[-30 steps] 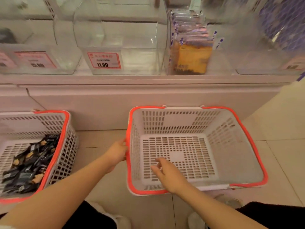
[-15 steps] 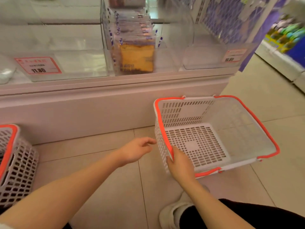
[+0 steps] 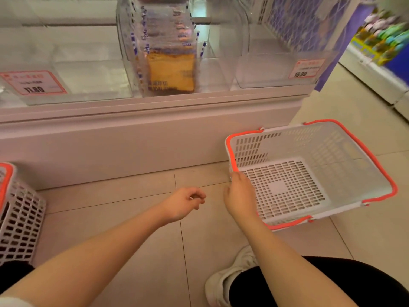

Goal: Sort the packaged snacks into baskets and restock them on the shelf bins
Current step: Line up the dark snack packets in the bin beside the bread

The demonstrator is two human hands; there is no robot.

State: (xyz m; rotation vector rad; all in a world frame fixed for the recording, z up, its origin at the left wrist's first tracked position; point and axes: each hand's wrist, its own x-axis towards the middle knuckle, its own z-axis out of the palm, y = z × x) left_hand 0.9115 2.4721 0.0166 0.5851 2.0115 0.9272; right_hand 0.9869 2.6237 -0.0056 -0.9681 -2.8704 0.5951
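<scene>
An empty white basket (image 3: 345, 156) with an orange rim sits on the floor at the right. My right hand (image 3: 240, 197) grips its left rim. My left hand (image 3: 182, 203) hovers over the floor to the left of it, fingers loosely curled, holding nothing. A second white basket (image 3: 18, 216) shows only its side at the left edge; its contents are hidden. On the shelf above, a clear bin (image 3: 163, 47) holds a row of upright snack packets with yellow labels.
Clear shelf bins (image 3: 84, 69) with red price tags flank the filled one; another bin (image 3: 276, 63) stands at the right. My white shoe (image 3: 223, 278) and dark trouser leg are at the bottom. A far shelf with colourful goods (image 3: 385, 41) lines the right aisle.
The empty basket has slid to the right with my right hand on its left rim. My left hand let go of the rim and now hangs free. The left basket has moved almost out of view.
</scene>
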